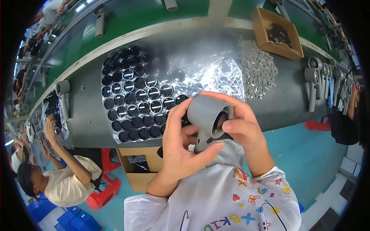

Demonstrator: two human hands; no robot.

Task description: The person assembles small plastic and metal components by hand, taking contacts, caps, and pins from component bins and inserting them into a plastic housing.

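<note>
Just in front of my chest I hold a grey handheld fan housing (206, 109), its round head tilted with the open end toward the right. My left hand (177, 144) is closed round the left side of the head and the top of the handle. My right hand (244, 121) grips the right rim, its thumb at the opening. A dark round part (220, 120) shows inside that opening, next to the thumb; its detail is too dark to make out. Beyond my hands, several black round caps (143, 107) lie in rows on a clear plastic sheet (225, 73).
Small grey pieces (260, 69) are heaped right of the sheet. Behind them stands a cardboard box (298, 50) with dark parts. Grey fan bodies (311, 88) stand at right. A co-worker (65, 179) sits at left near red stools (104, 192). An open carton (137, 181) sits below the table (86, 115).
</note>
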